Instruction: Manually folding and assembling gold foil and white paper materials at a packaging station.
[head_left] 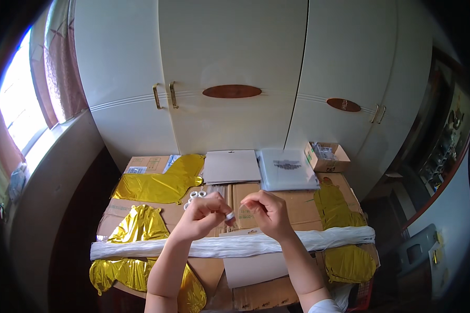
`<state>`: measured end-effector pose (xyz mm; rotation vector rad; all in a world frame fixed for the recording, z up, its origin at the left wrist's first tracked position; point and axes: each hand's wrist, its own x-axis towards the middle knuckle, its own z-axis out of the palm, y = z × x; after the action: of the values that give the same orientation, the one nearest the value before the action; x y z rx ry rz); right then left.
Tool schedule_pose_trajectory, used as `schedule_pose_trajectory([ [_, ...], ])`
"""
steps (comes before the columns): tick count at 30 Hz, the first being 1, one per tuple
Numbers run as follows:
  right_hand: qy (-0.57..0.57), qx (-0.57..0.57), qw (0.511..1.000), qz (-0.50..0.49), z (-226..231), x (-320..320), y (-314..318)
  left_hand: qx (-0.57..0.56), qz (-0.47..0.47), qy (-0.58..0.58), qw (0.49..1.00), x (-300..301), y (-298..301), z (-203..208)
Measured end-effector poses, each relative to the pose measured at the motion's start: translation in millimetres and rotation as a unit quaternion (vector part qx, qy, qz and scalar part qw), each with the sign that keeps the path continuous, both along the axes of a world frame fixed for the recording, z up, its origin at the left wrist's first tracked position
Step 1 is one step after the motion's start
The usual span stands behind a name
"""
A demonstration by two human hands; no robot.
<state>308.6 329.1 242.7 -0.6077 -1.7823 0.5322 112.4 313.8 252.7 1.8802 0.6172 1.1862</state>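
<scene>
L hand (201, 215) grips white roll (230, 215) (smooth, round), R hand (271, 213) pinched tog. nr. silky strands (245, 246).

Illegible print (288, 165) marks clear bags (287, 180) and cardboard (261, 299)

Left head fisheye | close above hands (202, 215) | faces down, cabinets (230, 52) ahead | dark rim unclear

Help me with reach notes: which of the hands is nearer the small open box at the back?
Right. The right hand is in front of the box and to its left; the left hand is farther to the left.
</scene>
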Motion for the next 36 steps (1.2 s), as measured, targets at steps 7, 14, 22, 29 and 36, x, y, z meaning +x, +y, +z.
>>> schedule_pose_trajectory([
  [7,-0.043,0.079,0.995,-0.049,-5.9,-13.5,-3.0,0.057,0.153,0.036,0.986,9.3,1.9,-2.4],
  [14,-0.006,0.102,0.992,-0.067,-3.6,-5.2,1.7,0.074,0.183,0.137,0.971,18.8,-5.6,4.8],
  [22,0.063,-0.008,0.998,0.015,-19.4,-8.5,12.4,-0.166,-0.045,-0.099,0.98,16.6,2.1,-7.7],
  [29,0.154,-0.092,0.982,0.051,-25.2,-23.3,6.9,-0.125,-0.019,-0.204,0.971,23.3,10.5,-22.5],
  [36,0.112,-0.242,0.958,0.104,-26.9,-21.8,4.8,-0.086,0.019,-0.24,0.967,30.3,16.2,-26.1],
])
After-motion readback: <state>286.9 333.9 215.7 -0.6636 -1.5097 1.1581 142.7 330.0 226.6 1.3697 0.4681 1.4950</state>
